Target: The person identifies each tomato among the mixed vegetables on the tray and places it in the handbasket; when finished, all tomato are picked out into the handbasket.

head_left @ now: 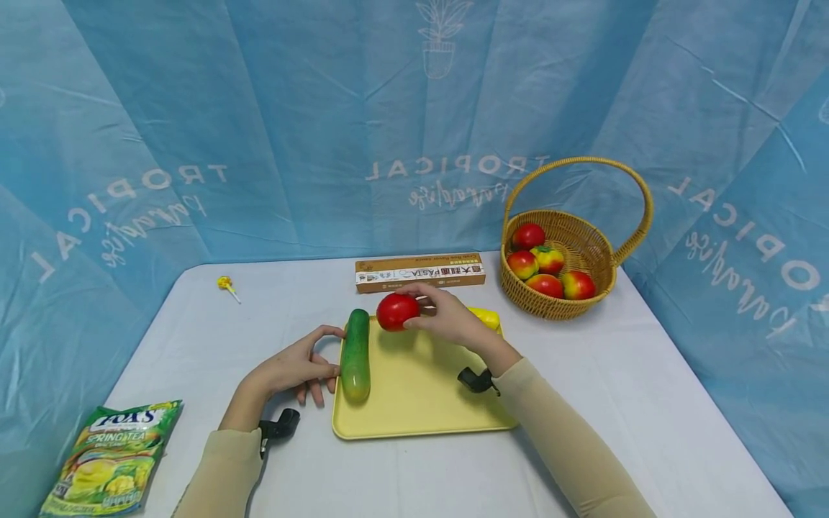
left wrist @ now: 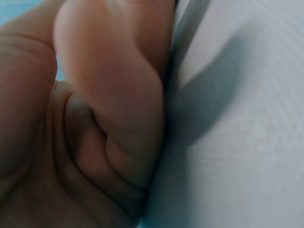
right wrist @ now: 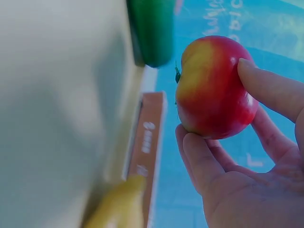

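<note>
My right hand [head_left: 440,314] holds a tomato [head_left: 398,311] over the upper part of a yellow tray [head_left: 421,388]. In the right wrist view, the tomato [right wrist: 216,88] shows a yellowish patch and a bit of green stem, pinched between thumb and fingers. A green cucumber [head_left: 355,356] lies lengthwise along the tray's left side. Just left of it is my left hand [head_left: 291,367], thumb and index finger spread, their tips at the tray's edge beside the cucumber. Loosely bent fingers [left wrist: 109,71] fill the left wrist view. A yellow object [head_left: 486,317], partly hidden, lies at the tray's upper right.
Behind the tray lies a pasta box [head_left: 421,273]. At the back right stands a wicker basket [head_left: 550,308] with several red and yellow fruits. A yellow lollipop [head_left: 224,283] lies at the back left, a green candy bag [head_left: 113,460] at the front left. Blue curtains [head_left: 311,129] surround the table.
</note>
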A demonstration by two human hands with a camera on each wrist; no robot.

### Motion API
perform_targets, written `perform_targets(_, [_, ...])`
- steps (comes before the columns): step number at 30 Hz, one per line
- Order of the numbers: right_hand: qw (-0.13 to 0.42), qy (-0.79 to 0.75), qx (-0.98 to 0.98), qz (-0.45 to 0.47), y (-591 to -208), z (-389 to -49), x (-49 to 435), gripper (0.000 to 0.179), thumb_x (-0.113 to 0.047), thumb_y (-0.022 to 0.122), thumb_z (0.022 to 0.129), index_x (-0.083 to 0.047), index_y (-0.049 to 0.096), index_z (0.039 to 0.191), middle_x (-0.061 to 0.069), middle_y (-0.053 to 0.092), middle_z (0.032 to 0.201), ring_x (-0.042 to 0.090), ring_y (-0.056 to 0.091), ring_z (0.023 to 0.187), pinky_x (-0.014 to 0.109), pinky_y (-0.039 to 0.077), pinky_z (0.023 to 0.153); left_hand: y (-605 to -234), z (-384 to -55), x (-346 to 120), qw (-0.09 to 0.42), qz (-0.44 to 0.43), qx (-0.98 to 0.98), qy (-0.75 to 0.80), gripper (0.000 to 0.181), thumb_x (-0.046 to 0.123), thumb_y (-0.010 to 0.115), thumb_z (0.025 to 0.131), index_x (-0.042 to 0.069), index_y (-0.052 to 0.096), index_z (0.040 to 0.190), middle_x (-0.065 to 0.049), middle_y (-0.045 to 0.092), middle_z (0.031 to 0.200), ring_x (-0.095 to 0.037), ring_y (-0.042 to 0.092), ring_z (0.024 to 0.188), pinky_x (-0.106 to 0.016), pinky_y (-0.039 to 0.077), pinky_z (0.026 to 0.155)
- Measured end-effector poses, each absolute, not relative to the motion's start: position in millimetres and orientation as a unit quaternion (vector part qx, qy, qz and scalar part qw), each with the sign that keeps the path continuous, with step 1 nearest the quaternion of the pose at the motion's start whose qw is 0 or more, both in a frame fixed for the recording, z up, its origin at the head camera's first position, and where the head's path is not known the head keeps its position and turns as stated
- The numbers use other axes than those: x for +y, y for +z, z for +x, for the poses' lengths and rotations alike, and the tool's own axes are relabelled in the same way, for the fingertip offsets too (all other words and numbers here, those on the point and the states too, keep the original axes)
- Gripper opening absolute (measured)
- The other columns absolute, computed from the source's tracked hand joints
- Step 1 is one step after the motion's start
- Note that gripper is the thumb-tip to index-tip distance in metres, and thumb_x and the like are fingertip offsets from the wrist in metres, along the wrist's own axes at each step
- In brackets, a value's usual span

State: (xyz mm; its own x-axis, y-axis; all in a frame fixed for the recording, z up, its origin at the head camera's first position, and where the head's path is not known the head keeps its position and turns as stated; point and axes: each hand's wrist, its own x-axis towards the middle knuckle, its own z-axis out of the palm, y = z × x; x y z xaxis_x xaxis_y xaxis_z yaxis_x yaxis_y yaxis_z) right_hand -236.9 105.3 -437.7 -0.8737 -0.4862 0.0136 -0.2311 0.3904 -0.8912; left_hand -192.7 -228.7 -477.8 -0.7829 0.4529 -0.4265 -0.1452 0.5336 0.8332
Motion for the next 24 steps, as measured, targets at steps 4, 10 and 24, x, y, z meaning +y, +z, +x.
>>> perform_targets(4, [0.118,-0.522,0.820,-0.204,-425,-241,119,0.056,-0.013,0.078,0.097,-0.019,0.058,0.149,0.009,0.060,0.150,0.034,0.060,0.139,0.051,0.052,0.115,-478,-193,-228,0.316,0.094,0.817,0.474,0.072,0.029,0.071,0.102,0.027,0.028,0.160,-0.010,0.078,0.085,-0.024,0.074,0.058,-0.027,0.053,0.046])
perform_targets(10, [0.111,-0.562,0.801,-0.174,-406,-244,144,0.056,-0.016,0.077,0.099,-0.018,0.056,0.151,0.011,0.057,0.152,0.036,0.057,0.142,0.052,0.051,0.116,-477,-192,-228,0.315,0.097,0.816,0.475,0.072,0.027,0.070,0.102,0.027,0.028,0.160,-0.010,0.078,0.084,-0.022,0.074,0.057,-0.027,0.053,0.046])
perform_targets(24, [0.028,-0.597,0.798,-0.077,-381,-251,228,0.063,-0.027,0.075,0.100,-0.027,0.048,0.157,0.008,0.050,0.160,0.032,0.052,0.143,0.048,0.049,0.117,-477,-192,-228,0.318,0.096,0.812,0.479,0.073,0.027,0.071,0.102,0.026,0.027,0.160,-0.011,0.078,0.085,-0.023,0.074,0.058,-0.027,0.053,0.046])
